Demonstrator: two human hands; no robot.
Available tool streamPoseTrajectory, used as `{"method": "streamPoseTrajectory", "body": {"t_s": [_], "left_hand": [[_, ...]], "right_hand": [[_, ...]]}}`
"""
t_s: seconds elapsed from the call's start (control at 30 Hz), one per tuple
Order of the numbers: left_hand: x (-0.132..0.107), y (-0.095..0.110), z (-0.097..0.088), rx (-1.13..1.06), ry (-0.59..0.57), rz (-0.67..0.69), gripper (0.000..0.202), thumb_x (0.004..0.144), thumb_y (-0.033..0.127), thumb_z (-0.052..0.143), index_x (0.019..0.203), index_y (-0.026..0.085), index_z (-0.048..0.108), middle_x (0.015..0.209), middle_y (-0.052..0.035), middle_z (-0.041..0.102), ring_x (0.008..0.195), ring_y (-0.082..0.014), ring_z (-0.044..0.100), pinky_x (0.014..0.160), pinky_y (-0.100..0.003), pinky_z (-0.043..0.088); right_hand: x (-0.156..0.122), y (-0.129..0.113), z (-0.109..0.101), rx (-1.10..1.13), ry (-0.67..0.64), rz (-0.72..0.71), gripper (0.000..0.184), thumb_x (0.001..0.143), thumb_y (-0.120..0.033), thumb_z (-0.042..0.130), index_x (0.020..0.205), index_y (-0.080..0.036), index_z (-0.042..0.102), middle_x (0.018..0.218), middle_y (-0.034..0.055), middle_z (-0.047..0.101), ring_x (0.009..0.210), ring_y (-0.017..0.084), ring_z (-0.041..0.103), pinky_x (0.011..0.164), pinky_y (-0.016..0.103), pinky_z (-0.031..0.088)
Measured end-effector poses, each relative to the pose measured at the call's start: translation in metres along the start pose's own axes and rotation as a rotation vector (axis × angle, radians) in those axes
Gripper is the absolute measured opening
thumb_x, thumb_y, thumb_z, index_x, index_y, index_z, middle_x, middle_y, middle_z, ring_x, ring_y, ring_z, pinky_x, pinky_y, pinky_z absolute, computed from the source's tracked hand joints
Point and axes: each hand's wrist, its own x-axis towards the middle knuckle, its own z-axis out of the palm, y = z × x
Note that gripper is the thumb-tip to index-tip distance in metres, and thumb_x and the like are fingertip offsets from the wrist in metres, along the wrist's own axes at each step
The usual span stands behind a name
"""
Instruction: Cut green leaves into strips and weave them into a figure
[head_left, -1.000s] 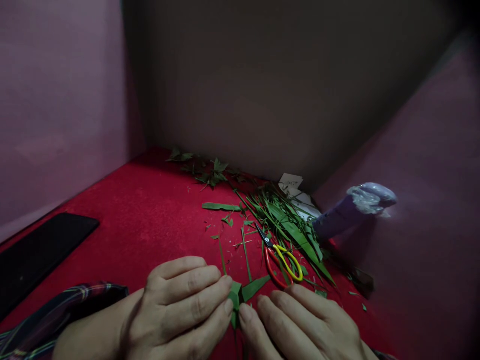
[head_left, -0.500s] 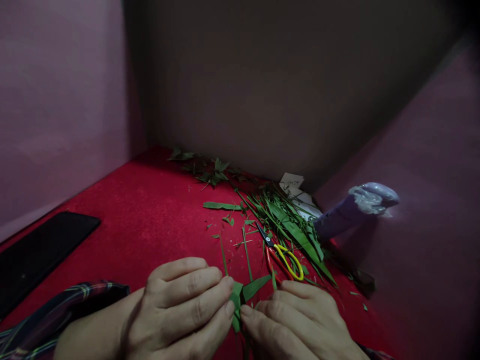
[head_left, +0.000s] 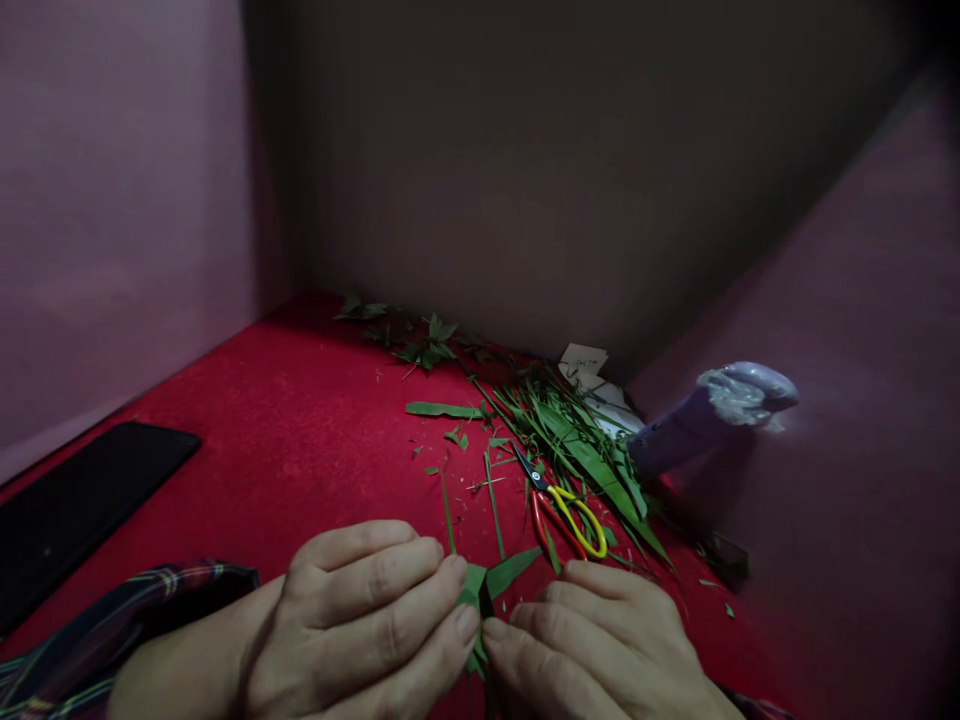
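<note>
At the bottom centre a folded green leaf strip [head_left: 474, 582] sits between my two hands, one pointed end sticking out to the right. My left hand [head_left: 367, 620] is closed, its thumb and fingertips pinching the strip's left side. From the other side my right hand [head_left: 600, 640] has its fingers curled and its thumb against the lower part of the leaf. Their fingertips almost meet, and the palms are hidden. Just beyond the right hand lie scissors [head_left: 537, 480] with one yellow and one red handle. Thin green stems lie on the red surface in front of the fingers.
A heap of long leaves [head_left: 585, 450] spreads behind the scissors, with paper pieces [head_left: 583, 360] behind it. A purple container [head_left: 675, 430] topped with clear plastic leans at the right wall. A black flat object [head_left: 97, 500] lies left. Leafy sprigs [head_left: 431, 345] line the back.
My hands shift only slightly. The left thumb moves a little to the right over the leaf strip, and the strip's visible part changes slightly. The scissors and leaf heap stay put.
</note>
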Motion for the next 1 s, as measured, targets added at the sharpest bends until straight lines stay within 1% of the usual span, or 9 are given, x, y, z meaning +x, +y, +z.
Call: {"method": "streamPoseTrajectory", "body": {"t_s": [0.13, 0.23, 0.33, 0.43, 0.53, 0.6, 0.77, 0.9, 1.0], "left_hand": [[0.003, -0.002, -0.003, 0.012, 0.000, 0.024, 0.034, 0.090, 0.014, 0.035, 0.083, 0.019, 0.068, 0.089, 0.0014, 0.073, 0.089, -0.0114, 0.064, 0.088, -0.025, 0.048], [0.004, -0.005, -0.009, 0.017, -0.081, 0.066, 0.031, 0.090, 0.016, 0.037, 0.086, 0.019, 0.067, 0.093, 0.0012, 0.072, 0.094, -0.0118, 0.063, 0.090, -0.026, 0.047], [0.005, -0.006, -0.013, 0.006, -0.129, 0.071, 0.029, 0.089, 0.016, 0.038, 0.089, 0.018, 0.067, 0.096, 0.0004, 0.072, 0.097, -0.0123, 0.062, 0.091, -0.027, 0.046], [0.006, -0.007, -0.014, -0.014, -0.144, 0.054, 0.030, 0.090, 0.017, 0.037, 0.092, 0.016, 0.066, 0.097, -0.0007, 0.071, 0.098, -0.0123, 0.061, 0.093, -0.027, 0.045], [0.006, -0.007, -0.013, -0.030, -0.152, 0.059, 0.034, 0.092, 0.017, 0.033, 0.092, 0.015, 0.066, 0.097, -0.0017, 0.071, 0.101, -0.0113, 0.059, 0.094, -0.026, 0.043], [0.005, -0.007, -0.013, -0.032, -0.159, 0.065, 0.036, 0.092, 0.016, 0.030, 0.092, 0.014, 0.066, 0.097, -0.0023, 0.071, 0.102, -0.0113, 0.059, 0.094, -0.026, 0.043], [0.003, -0.007, -0.015, -0.019, -0.179, 0.059, 0.038, 0.093, 0.015, 0.028, 0.093, 0.014, 0.065, 0.097, -0.0031, 0.071, 0.103, -0.0121, 0.058, 0.094, -0.028, 0.043], [0.004, -0.006, -0.016, -0.004, -0.208, 0.059, 0.040, 0.093, 0.013, 0.026, 0.092, 0.015, 0.065, 0.097, -0.0018, 0.071, 0.105, -0.0103, 0.057, 0.096, -0.027, 0.041], [0.005, -0.006, -0.015, -0.018, -0.197, 0.058, 0.040, 0.093, 0.012, 0.026, 0.092, 0.014, 0.066, 0.097, -0.0022, 0.071, 0.104, -0.0107, 0.057, 0.096, -0.027, 0.040]], "right_hand": [[0.002, 0.002, -0.003, 0.010, 0.016, -0.003, 0.027, 0.088, -0.009, 0.045, 0.072, -0.015, 0.067, 0.052, -0.0017, 0.064, 0.045, 0.009, 0.057, 0.049, 0.025, 0.045], [0.004, 0.002, -0.006, -0.023, 0.065, -0.015, 0.031, 0.089, -0.010, 0.043, 0.071, -0.017, 0.066, 0.047, -0.0031, 0.062, 0.041, 0.009, 0.056, 0.044, 0.025, 0.042], [0.006, 0.002, -0.007, -0.038, 0.028, -0.030, 0.026, 0.089, -0.011, 0.044, 0.076, -0.017, 0.066, 0.049, -0.0034, 0.063, 0.043, 0.010, 0.057, 0.042, 0.026, 0.041], [0.006, 0.003, -0.005, -0.025, 0.002, -0.101, 0.020, 0.086, -0.008, 0.048, 0.080, -0.014, 0.066, 0.054, -0.0020, 0.066, 0.044, 0.009, 0.059, 0.040, 0.024, 0.039], [0.005, 0.004, -0.002, -0.042, -0.024, -0.116, 0.020, 0.086, -0.006, 0.047, 0.082, -0.014, 0.065, 0.056, -0.0018, 0.067, 0.045, 0.009, 0.060, 0.040, 0.024, 0.040], [0.004, 0.003, 0.000, -0.050, -0.031, -0.099, 0.021, 0.088, -0.007, 0.045, 0.083, -0.015, 0.065, 0.056, -0.0023, 0.067, 0.046, 0.009, 0.060, 0.041, 0.025, 0.040], [0.003, 0.002, 0.002, -0.026, 0.022, -0.073, 0.019, 0.087, -0.008, 0.048, 0.079, -0.012, 0.065, 0.053, -0.0019, 0.065, 0.045, 0.009, 0.058, 0.040, 0.026, 0.038], [0.005, 0.002, 0.002, 0.035, 0.005, -0.058, 0.022, 0.087, -0.007, 0.046, 0.078, -0.010, 0.066, 0.050, -0.0008, 0.062, 0.041, 0.010, 0.053, 0.038, 0.026, 0.034], [0.004, 0.003, 0.001, 0.046, 0.015, -0.078, 0.021, 0.085, -0.005, 0.046, 0.080, -0.009, 0.066, 0.051, 0.0007, 0.063, 0.042, 0.010, 0.053, 0.038, 0.026, 0.033]]}}
